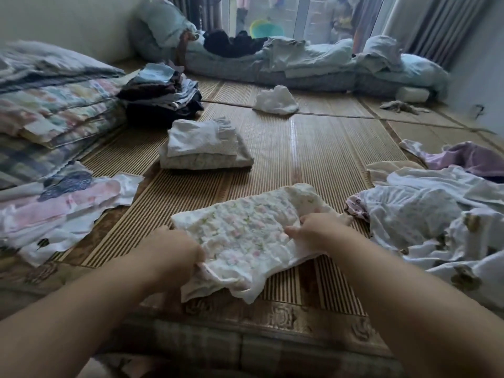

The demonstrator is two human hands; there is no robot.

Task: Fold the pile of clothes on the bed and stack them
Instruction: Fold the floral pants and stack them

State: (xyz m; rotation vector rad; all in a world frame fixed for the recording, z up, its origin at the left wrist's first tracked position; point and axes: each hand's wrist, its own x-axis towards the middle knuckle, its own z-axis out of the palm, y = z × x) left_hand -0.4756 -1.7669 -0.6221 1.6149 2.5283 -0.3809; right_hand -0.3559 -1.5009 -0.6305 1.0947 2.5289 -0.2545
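Observation:
A white floral garment (245, 230) lies partly folded on the bamboo mat (313, 148) in front of me. My left hand (174, 249) grips its near left edge. My right hand (313, 230) pinches its right side with curled fingers. A loose pile of white and lilac clothes (425, 214) lies to the right. A folded white stack (203, 145) sits in the middle of the mat. A taller dark stack (163, 91) stands behind it.
Flat pink and white garments (62, 208) lie at the left beside folded quilts (49, 105). A crumpled white cloth (275, 100) rests further back. Blue bedding (300, 64) lines the far edge by the window.

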